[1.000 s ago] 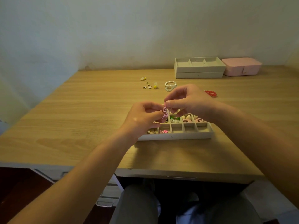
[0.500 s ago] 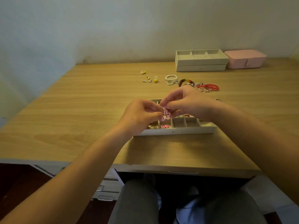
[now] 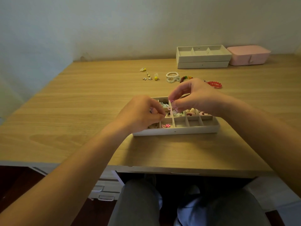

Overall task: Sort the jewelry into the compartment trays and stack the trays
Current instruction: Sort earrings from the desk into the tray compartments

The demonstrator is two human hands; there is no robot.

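The right hand [image 3: 193, 97] pinches a pink charm [image 3: 172, 109] just above the tray [image 3: 175, 132] — its cells hold pink flowers [image 3: 166, 126], shells [image 3: 192, 110] and other small bits. The left hand [image 3: 141, 113] curls over the tray's left side; whether it grips anything, I cannot tell. Two stacked trays [image 3: 203, 58] sit at the back beside a pink box [image 3: 249, 55].

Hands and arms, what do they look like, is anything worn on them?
The left hand and right hand are bare, no gloves. The left forearm and right forearm show no sleeves, watch or bracelet up to the frame edge. Rings are too small to tell.
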